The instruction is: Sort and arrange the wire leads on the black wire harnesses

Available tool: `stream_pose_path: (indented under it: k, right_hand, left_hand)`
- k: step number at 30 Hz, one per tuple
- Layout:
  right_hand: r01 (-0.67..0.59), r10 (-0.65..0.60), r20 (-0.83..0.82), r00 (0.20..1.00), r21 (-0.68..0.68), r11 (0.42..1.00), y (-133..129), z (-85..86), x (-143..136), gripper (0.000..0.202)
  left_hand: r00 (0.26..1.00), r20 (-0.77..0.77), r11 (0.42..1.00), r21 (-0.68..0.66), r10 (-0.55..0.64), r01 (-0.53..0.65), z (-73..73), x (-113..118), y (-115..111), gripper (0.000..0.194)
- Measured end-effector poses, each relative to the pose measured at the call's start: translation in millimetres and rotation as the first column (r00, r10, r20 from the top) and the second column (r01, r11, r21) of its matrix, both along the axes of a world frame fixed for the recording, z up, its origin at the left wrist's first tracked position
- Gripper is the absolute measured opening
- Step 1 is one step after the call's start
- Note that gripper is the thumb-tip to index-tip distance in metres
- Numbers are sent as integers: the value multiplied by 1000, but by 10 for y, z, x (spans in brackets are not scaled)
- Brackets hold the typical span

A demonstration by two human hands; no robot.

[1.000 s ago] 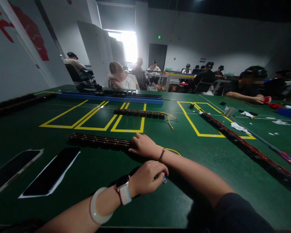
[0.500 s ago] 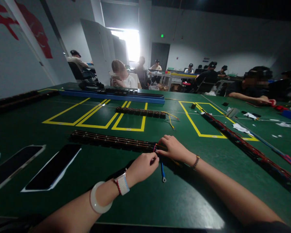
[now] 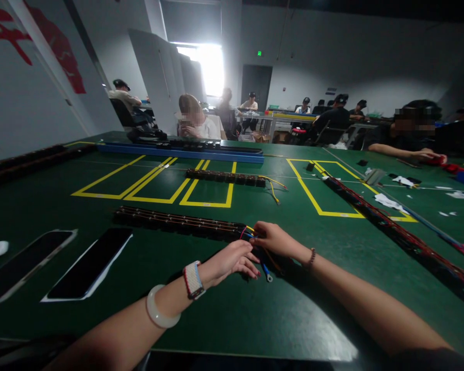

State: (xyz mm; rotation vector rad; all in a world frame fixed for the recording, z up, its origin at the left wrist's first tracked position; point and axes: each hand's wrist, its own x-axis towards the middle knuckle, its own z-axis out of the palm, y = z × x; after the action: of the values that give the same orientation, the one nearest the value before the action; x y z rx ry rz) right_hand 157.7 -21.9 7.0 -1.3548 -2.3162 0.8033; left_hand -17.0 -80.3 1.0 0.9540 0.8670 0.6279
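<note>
A long black strip assembly [image 3: 181,221] with thin copper-coloured lines along its top lies across the green table. Coloured wires come out of its right end. My right hand [image 3: 276,239] is closed round these wires [image 3: 249,232], its fingertips pinching them close to the strip. Just to the left and nearer to me, my left hand [image 3: 232,262] has its fingers stretched and apart, palm side partly down, holding nothing that I can see. Below the right hand a blue cable with a metal ring terminal [image 3: 268,275] sticks out, and a brown wire [image 3: 272,260] runs beside it.
A shorter black strip [image 3: 226,178] with yellow leads lies farther back, across yellow tape outlines. Two phones [image 3: 88,265] [image 3: 27,265] rest at the left. A long wire bundle [image 3: 394,234] slants along the right. Behind stands a blue tray [image 3: 181,153]; other people sit around.
My left hand has opened from a pinch at the wires and turned, its fingers now spread. The blue cable's ring end has shifted slightly right. My right hand stays at the wires.
</note>
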Motion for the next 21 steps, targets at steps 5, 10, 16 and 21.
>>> stream_pose_path:
  k: [5, 10, 16, 21]
  right_hand:
    - [18, -15, -144, 989, 21, 1000, -55, -12, -153, 10]
    - [42, -29, -86, 996, 148, 988, -22, -23, -294, 11]
    - [-27, 44, -76, 996, 212, 977, 56, -70, -363, 14]
    - [-120, 141, -90, 986, 208, 971, 27, -70, -344, 18]
  left_hand:
    - [1000, 14, 1000, -20, 15, -14, 5, 19, -4, 39]
    - [994, 46, 993, -65, 97, -94, 30, 32, 0, 40]
    - [969, 113, 968, -142, 222, -205, 7, 47, 44, 26]
    - [955, 152, 963, -129, 256, -238, -31, 45, 57, 20]
